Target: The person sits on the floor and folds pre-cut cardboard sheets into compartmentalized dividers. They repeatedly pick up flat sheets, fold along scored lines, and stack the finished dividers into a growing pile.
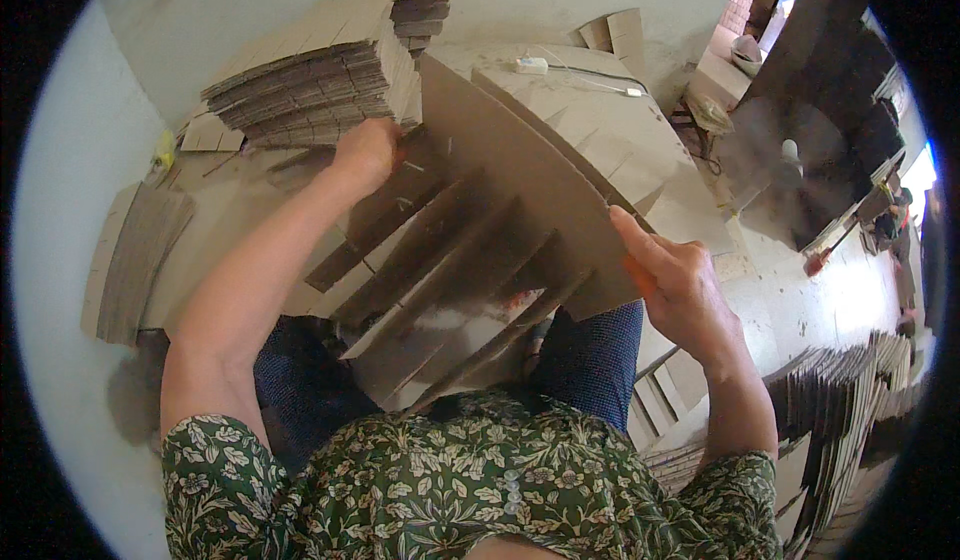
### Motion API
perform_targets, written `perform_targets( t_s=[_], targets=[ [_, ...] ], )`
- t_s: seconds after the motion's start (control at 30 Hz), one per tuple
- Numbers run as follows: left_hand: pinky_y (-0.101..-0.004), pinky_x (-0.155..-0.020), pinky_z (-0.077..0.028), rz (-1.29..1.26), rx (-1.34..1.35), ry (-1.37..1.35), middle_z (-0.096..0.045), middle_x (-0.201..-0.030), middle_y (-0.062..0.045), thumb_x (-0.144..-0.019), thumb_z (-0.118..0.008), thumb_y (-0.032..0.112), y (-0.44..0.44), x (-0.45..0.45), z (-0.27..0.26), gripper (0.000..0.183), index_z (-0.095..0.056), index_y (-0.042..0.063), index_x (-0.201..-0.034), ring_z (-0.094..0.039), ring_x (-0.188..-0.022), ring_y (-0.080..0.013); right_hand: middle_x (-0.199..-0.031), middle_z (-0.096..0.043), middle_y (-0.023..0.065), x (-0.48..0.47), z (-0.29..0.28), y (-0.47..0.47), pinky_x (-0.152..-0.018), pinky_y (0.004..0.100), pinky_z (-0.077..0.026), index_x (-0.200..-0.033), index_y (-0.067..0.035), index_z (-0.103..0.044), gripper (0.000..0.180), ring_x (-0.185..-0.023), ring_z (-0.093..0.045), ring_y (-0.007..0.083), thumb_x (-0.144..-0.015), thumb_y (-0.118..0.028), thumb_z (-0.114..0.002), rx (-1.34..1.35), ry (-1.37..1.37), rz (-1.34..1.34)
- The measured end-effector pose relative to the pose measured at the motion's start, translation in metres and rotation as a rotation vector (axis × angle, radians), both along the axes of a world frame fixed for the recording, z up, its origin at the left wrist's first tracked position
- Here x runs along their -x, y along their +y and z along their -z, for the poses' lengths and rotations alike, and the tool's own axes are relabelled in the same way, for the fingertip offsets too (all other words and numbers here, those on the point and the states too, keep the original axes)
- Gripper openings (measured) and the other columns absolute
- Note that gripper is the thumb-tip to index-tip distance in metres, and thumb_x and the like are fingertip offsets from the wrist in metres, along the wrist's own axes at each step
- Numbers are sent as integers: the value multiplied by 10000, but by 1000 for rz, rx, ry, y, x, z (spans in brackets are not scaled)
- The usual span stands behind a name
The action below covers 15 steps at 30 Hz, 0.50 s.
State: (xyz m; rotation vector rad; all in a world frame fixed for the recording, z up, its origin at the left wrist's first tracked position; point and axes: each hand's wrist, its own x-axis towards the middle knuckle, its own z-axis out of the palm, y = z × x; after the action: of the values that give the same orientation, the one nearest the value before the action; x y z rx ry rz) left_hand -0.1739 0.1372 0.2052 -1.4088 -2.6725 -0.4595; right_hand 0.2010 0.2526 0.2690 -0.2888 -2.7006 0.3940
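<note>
A cardboard partition of interlocked strips (424,248) is held tilted above my lap, its crosswise strips spread apart. My right hand (679,286) grips the right end of a long cardboard strip (525,177), the thumb along its upper edge. A second long strip (551,132) runs close behind it. At the partition's upper left, my left hand (367,156) is closed around the end of a strip; its fingertips are mostly hidden. Just beyond that hand lies a tall stack of slotted cardboard strips (315,87).
A smaller cardboard stack (139,260) stands at the left by the wall. On the worktable (600,121) lie a white power strip (531,65) and a cable. A spinning fan (787,151) is at the right. Many cardboard pieces (832,402) stand packed at lower right.
</note>
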Motion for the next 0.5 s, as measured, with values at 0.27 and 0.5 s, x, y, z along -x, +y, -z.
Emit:
perform_targets(
  t_s=[0.27, 0.5],
  targets=[
    [-424, -770, -488, 43, 59, -263, -658, -923, -194, -756, -699, 216, 13, -29, -18, 274, -669, 29, -954, -626, -896, -349, -812, -627, 205, 6, 9, 7, -630, 381, -493, -1280, -65, -510, 513, -670, -605, 377, -787, 65, -567, 1, -29, 10],
    [-410, -782, -494, 43, 146, -250, -657, -937, -208, -760, -700, 213, 11, -17, 3, 307, -654, 8, -983, -637, -893, -337, -898, -625, 240, 2, 11, 4, -636, 375, -494, -1271, -53, -514, 485, -707, -614, 384, -800, 52, -562, 41, 53, 17]
  ],
)
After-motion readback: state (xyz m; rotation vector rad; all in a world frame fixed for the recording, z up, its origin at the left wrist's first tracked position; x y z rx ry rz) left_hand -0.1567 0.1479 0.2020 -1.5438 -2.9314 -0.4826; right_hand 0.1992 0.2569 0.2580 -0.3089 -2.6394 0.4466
